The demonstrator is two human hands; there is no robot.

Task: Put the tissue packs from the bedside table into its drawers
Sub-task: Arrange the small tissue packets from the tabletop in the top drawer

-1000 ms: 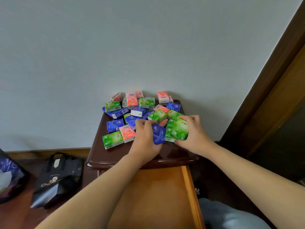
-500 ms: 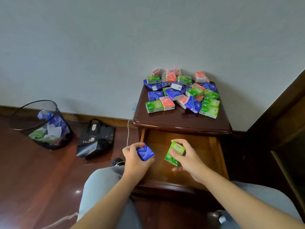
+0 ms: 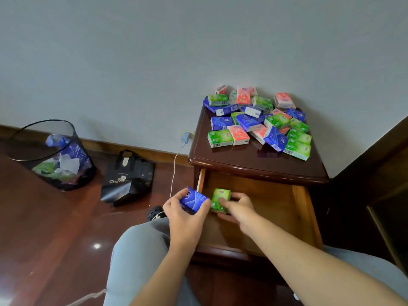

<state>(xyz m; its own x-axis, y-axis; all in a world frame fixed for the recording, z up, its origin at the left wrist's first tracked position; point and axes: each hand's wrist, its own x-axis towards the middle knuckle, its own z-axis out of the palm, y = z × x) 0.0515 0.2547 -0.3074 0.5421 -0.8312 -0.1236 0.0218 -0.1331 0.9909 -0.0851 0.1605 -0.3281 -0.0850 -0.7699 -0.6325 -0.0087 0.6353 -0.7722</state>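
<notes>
The dark wooden bedside table (image 3: pixel 247 161) carries a heap of several green, blue and pink tissue packs (image 3: pixel 258 120) at its back. Its top drawer (image 3: pixel 276 208) is pulled out toward me. My left hand (image 3: pixel 185 215) grips a blue tissue pack (image 3: pixel 193 199) over the drawer's front left corner. My right hand (image 3: pixel 238 209) holds a green tissue pack (image 3: pixel 220 198) low inside the drawer at its left side, right beside the blue one.
A black mesh waste bin (image 3: pixel 48 155) with rubbish stands on the wooden floor at the left. A black paper bag (image 3: pixel 128 177) lies between bin and table. A charger cable (image 3: pixel 176 160) hangs from the wall socket. My knees are below the drawer.
Both hands came down from the tabletop with a pack each. Over the last half second the right hand lowered the green pack into the drawer's left side, and the left hand moved closer.
</notes>
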